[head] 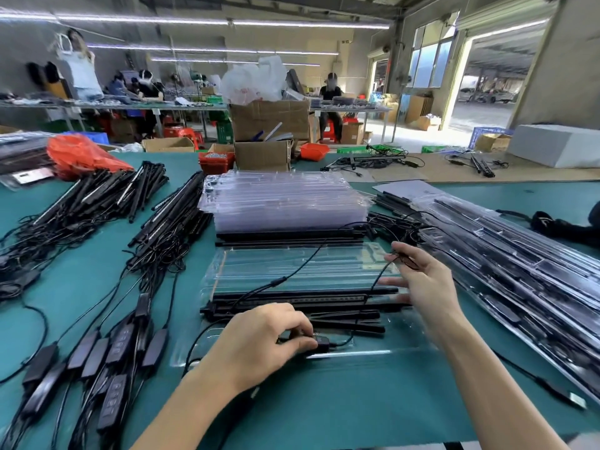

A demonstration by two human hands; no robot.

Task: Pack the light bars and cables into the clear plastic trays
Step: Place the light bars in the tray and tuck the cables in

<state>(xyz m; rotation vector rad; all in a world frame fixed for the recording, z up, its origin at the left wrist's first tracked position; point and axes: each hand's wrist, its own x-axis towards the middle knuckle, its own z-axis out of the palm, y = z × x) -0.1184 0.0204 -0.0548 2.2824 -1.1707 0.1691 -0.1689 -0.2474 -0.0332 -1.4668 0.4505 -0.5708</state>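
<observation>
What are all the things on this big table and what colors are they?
Open tray: one, clear, middle of the table, light bars lying in it.
Tray stack: one pile, clear, behind the open tray.
Packed trays: a row, clear with black inside, right.
Loose light bars: many, black, left.
Control boxes: several, black, near left, on cables.
Bag: one, orange, far left.
Table: one, teal.
Left hand: holds a black control box in the tray.
Right hand: pinches a black cable.
</observation>
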